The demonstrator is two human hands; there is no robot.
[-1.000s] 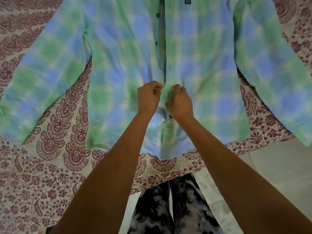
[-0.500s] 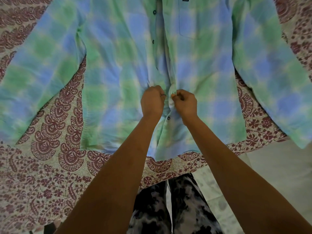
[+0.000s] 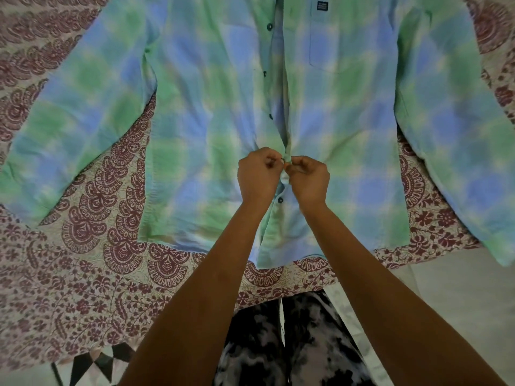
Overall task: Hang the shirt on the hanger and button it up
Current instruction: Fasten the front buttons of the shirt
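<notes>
Head view: left hand (image 3: pixel 259 174) and right hand (image 3: pixel 308 179) both pinch the shirt (image 3: pixel 211 121) front edges together. The placket (image 3: pixel 279 126) runs straight away from them, with the next button (image 3: pixel 270 116) just beyond the left knuckles.

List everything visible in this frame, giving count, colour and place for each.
shirt: one, green and blue check, spread front-up on the cloth, sleeves out to both sides
buttons: four plainly visible, dark, along the front opening, three above the hands, one below
chest pocket: one, same check, upper right of the opening
label: one, dark, at the pocket's top
printed cloth: one, cream with maroon pattern, under the shirt
floor: pale, lower right
trousers: one pair, black and grey mottled, bottom centre
left hand: one, pinching the shirt's front edge, centre
right hand: one, pinching the opposite edge, beside it
</notes>
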